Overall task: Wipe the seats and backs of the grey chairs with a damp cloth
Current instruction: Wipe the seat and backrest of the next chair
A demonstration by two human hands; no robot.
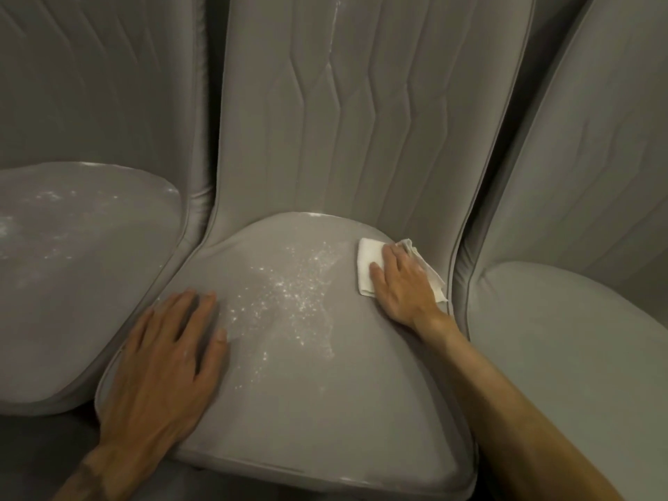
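Three grey padded chairs stand side by side. The middle chair's seat (300,392) fills the centre, and white specks (289,294) are scattered over its middle. Its quilted back (361,113) rises behind, with a pale streak near the top. A folded white cloth (367,265) lies at the seat's far right corner. My right hand (401,283) presses flat on the cloth with straight fingers. On the seat's near left edge, my left hand (170,359) rests flat and holds nothing.
The left chair's seat (72,283) also carries pale specks, and its back (97,77) rises behind it. The right chair's seat (578,356) and back (596,157) stand close against the middle chair. Dark floor (43,453) shows at the lower left.
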